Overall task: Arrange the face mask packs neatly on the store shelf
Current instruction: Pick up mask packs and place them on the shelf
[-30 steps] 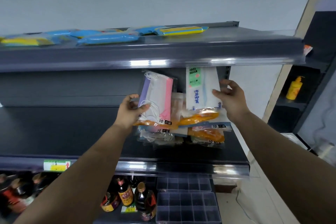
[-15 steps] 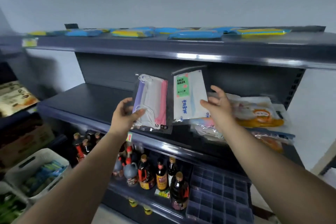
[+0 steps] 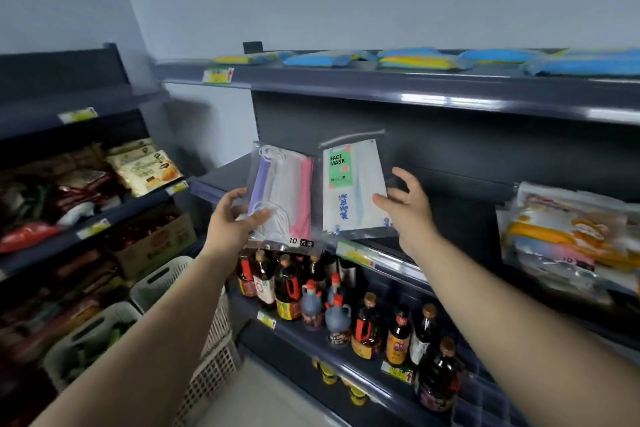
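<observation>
While both arms reach toward the dark middle shelf (image 3: 460, 166), each hand holds one clear pack of face masks upright and side by side in front of it. Left hand (image 3: 232, 222): thumb across the front lower corner, remaining fingers behind the bag, closed in a pinch on the pastel mask pack (image 3: 284, 196). That pack shows purple, white and pink masks with white ear loops and a "10" label at the bottom edge. Right hand (image 3: 408, 208): fingers spread fairly wide, thumb pressed on the front lower right of the white mask pack (image 3: 354, 188); the other fingers sit at or behind its right edge, so the grip looks loose. Whether the pack's bottom edge rests on the shelf lip, cannot tell. This pack carries a green "FACE MASK" label and blue script. The two packs are just beside each other, a narrow gap between them.

Further right on the same shelf lies a loose pile of mask packs (image 3: 568, 239), overlapping and tilted, well apart from the held pair. On the top shelf (image 3: 381, 81), blue and yellow packets (image 3: 422, 61) lie flat in a row. Below the middle shelf, dark sauce bottles (image 3: 367, 326) stand in a group. At left, snack bags (image 3: 142, 166) fill a neighbouring rack, with white baskets (image 3: 162, 282) on the floor.
</observation>
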Demonstrator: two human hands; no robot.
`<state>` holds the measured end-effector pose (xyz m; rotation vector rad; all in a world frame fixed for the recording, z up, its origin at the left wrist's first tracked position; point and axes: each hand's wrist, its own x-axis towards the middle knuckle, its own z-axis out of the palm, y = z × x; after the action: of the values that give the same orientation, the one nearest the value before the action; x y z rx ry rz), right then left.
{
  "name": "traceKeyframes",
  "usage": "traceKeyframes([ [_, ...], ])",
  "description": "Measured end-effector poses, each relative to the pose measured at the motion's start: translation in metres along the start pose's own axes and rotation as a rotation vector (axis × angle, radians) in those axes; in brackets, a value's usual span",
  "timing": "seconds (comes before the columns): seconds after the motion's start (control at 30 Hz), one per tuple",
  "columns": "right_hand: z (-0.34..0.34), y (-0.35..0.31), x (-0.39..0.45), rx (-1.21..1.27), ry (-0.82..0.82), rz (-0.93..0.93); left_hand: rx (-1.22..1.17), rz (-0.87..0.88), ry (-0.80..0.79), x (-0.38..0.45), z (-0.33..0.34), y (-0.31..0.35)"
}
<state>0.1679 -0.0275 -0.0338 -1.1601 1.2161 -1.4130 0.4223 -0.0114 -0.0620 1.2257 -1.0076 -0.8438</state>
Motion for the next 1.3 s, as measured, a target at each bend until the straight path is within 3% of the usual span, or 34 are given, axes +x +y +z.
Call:
traceKeyframes([
  [0.27, 0.108, 0.019, 0.006, -0.023, -0.022, 0.001, 0.032, -0.024, 0.012, 0.055, -0.088, -0.010],
  [0.5, 0.156, 0.041, 0.034, -0.030, 0.002, 0.028, 0.031, -0.049, 0.026, 0.104, -0.118, -0.028],
  [0.87, 0.188, 0.076, 0.122, -0.010, 0.040, 0.091, 0.035, -0.093, -0.035, 0.199, -0.100, -0.059],
  [1.3, 0.183, 0.105, 0.196, -0.039, 0.200, 0.149, 0.091, -0.138, -0.151, 0.303, -0.057, -0.092],
])
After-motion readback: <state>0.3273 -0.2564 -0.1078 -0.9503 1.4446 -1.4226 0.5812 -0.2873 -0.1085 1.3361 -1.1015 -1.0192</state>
